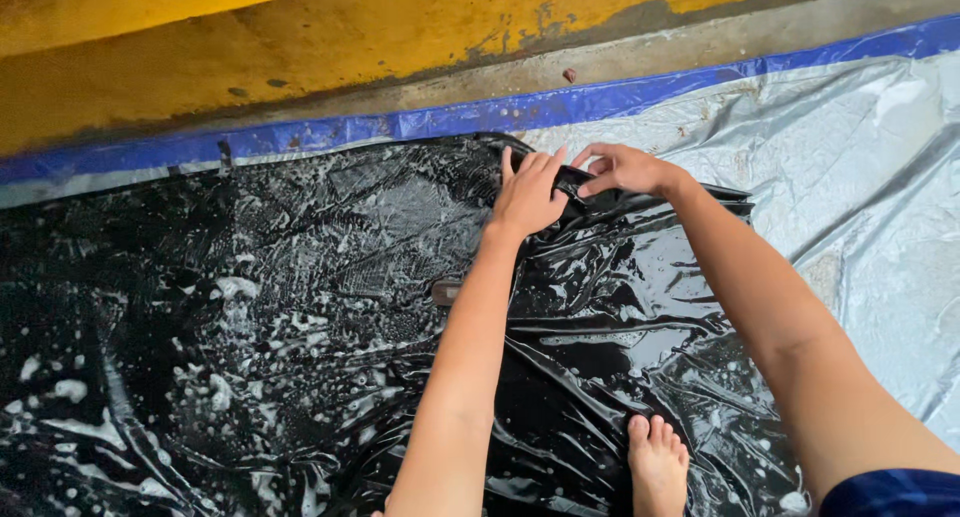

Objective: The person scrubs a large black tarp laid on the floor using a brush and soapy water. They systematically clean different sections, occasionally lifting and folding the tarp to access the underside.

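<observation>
Sheet: lies spread over the tarp, covering its left and middle part.
Tarp: lies on the ground, showing bare to the right of the sheet and as a strip behind it.
Concrete floor: behind the tarp's far edge.
Left hand: rests on the sheet near its far edge.
Right hand: just right of the left hand, pinching the sheet's far edge.
Foot: stands on the sheet, between the two forearms.

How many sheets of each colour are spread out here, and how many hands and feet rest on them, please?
Black soapy sheet: 1
Silver tarp with blue edge: 1
Hands, left hand and right hand, both at the black sheet's far edge: 2
Bare foot on the black sheet: 1
Total: 5
</observation>
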